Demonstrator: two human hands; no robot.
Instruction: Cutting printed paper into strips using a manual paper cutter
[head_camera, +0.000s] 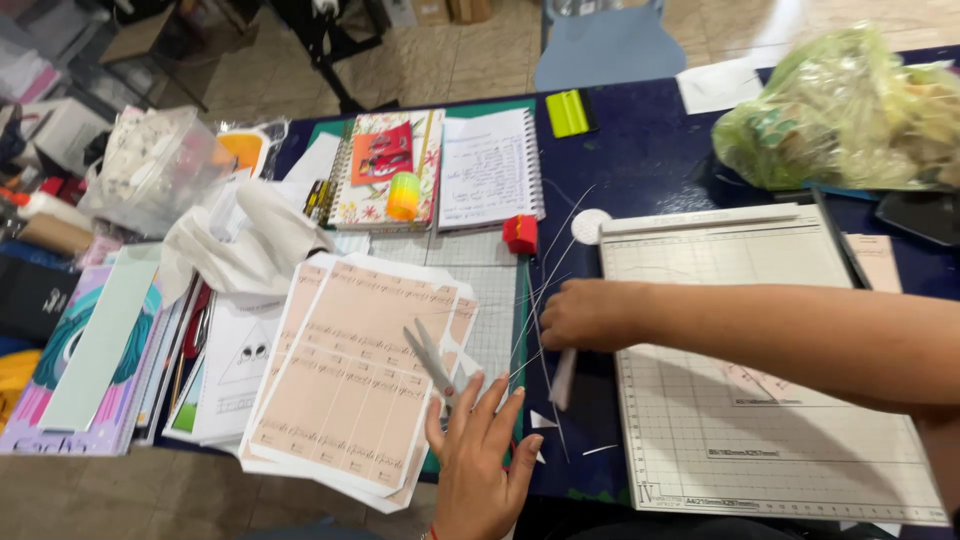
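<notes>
My left hand (480, 462) lies flat at the near table edge with fingers spread, its fingertips beside a pair of scissors (428, 358). The scissors rest on a stack of peach printed sheets (345, 390). My right hand (583, 314) is curled into a fist at the left edge of a white paper trimmer (760, 440), and my forearm crosses the trimmer's board. A narrow white paper strip (563, 380) sticks out below that fist. Several thin paper slivers (552, 250) fan out above and below it.
A green gridded cutting mat (497, 300) lies under the sheets. Behind it lie an open notebook (490, 165), a spiral notebook (385, 170), a small red object (520, 233) and a yellow scraper (568, 112). A stuffed plastic bag (850, 110) sits far right, white cloth (250, 240) left.
</notes>
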